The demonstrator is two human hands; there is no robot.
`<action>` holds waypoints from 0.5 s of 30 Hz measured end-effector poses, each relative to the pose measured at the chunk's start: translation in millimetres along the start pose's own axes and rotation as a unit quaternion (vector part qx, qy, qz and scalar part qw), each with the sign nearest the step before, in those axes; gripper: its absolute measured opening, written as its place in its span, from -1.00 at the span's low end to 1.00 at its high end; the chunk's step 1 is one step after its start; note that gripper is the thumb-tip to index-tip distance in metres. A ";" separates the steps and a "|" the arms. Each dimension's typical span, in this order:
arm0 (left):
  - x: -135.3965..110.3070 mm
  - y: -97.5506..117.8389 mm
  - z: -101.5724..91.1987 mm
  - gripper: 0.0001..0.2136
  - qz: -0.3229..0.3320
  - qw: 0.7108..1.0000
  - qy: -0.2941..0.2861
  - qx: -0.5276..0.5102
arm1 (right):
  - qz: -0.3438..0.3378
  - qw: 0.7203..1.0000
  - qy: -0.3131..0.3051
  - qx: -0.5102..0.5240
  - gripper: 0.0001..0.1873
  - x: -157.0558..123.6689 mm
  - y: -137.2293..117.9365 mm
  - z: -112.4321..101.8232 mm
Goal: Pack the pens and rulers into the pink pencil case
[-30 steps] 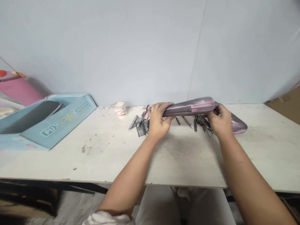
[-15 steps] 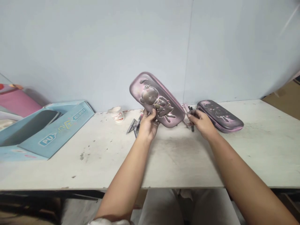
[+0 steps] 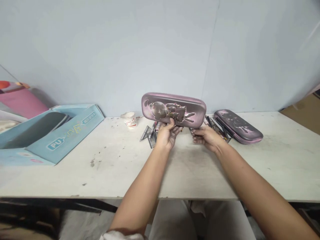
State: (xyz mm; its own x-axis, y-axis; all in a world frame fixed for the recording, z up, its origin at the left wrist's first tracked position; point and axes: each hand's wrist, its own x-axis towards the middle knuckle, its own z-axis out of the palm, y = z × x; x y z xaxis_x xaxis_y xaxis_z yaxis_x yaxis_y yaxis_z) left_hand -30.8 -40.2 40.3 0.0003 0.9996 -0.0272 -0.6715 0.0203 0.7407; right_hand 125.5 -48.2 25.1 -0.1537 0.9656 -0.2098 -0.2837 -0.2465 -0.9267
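My left hand point(image 3: 168, 135) grips a dark, pink-edged hard pencil case point(image 3: 175, 108) from below, thumb on its front. A raised cartoon figure lies sideways on that face. The case is held above the table, nearly level and looking closed. At its lower right corner my right hand point(image 3: 206, 138) is closed in a pinch on what looks like the zipper pull; the fingers partly hide it. Behind my left hand lie pens and grey set squares point(image 3: 149, 135). Dark pens point(image 3: 211, 122) are partly covered by my right hand. A second, similar pencil case point(image 3: 238, 126) lies to the right.
A white paper cup point(image 3: 129, 120) with red print stands near the wall. At left is a light-blue open box point(image 3: 67, 135) with a dark case inside, and a pink object point(image 3: 26, 101) behind it. Brown cardboard point(image 3: 303, 108) shows past the table's right end.
The held pencil case has turned from a steep slant to almost level, its left end coming down. My right hand has shifted slightly left and down, under its right corner.
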 end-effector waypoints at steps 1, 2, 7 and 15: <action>0.0 -0.7 0.0 -0.85 -0.019 1.000 0.011 -0.012 | 0.008 1.000 -0.027 0.012 -0.85 0.3 3.1 8.9; 0.1 -1.0 -0.2 -0.89 -0.038 0.999 0.021 -0.021 | 0.008 0.998 -0.052 0.024 -0.84 0.9 6.0 16.2; 0.2 2.2 -4.8 -0.93 -0.085 0.996 0.020 -0.015 | -0.054 0.997 -0.045 0.036 -0.80 8.9 8.1 16.0; -3.7 -13.4 -7.9 -0.42 -0.075 0.967 -0.017 0.242 | -0.182 0.983 0.011 -0.035 -0.60 -1.6 -6.0 -5.9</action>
State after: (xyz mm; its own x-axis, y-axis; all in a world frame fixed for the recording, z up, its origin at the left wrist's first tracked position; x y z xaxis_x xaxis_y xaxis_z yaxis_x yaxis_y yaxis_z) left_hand -27.6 -44.4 25.1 0.1007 0.9847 -0.1422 -0.2370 0.1625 0.9578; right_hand 133.1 -47.8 29.1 -0.0342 0.9904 0.1343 -0.2496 0.1216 -0.9607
